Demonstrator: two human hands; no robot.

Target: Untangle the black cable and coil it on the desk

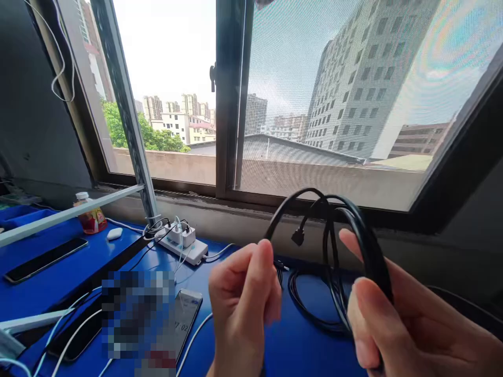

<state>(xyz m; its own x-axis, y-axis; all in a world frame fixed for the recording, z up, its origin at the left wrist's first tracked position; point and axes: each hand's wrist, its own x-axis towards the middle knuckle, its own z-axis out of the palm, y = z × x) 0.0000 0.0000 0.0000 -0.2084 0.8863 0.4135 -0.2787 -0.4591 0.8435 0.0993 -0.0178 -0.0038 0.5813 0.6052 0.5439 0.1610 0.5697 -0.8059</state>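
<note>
A black cable (369, 235) hangs in several loops above the blue table, gathered in my right hand (408, 319). The thumb and fingers of that hand are closed around the bundle. My left hand (247, 298) pinches one strand of the same cable between thumb and finger, a little to the left of the loops. From the strand between the hands dangles a dark connector (298, 236). The lower loops hang down over the table surface, and their bottom is partly hidden by my right hand.
A white power strip (190, 251) with plugged-in chargers stands by the window wall. Phones (47, 259), a white earbud case (115, 233) and a drink bottle (91, 213) lie or stand on the blue table (129, 251). A metal frame bar (70, 213) crosses the left side.
</note>
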